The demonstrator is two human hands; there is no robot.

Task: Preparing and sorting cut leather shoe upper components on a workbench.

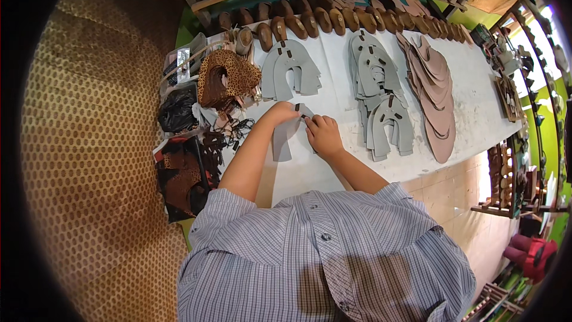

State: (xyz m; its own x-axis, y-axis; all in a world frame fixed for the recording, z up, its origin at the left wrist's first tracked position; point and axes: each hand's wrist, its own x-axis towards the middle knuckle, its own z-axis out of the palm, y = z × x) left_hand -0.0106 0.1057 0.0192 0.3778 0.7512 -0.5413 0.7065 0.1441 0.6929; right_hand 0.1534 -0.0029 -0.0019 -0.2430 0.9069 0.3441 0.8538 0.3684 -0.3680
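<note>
Both my hands meet over the near part of the white table, around a grey U-shaped shoe-upper piece [282, 145]. My left hand [282, 113] grips its top curve, where a small dark tab [297, 107] shows. At a second dark strip [304, 115], my right hand [323, 136] has its fingers closed, pinching its end; the fingertips are partly hidden. One leg of the piece hangs below my left wrist; the other is mostly covered by my right hand. Just beyond lies a stack of similar grey pieces [280, 71], with dark tabs on top.
More grey pieces [390, 128] lie in overlapping piles to the right, beside a fanned stack of pinkish-beige pieces [440, 116]. Brown shoe lasts [310, 25] line the table's far edge. At left are leopard-print pieces [238, 74] and a black plastic bag [177, 110].
</note>
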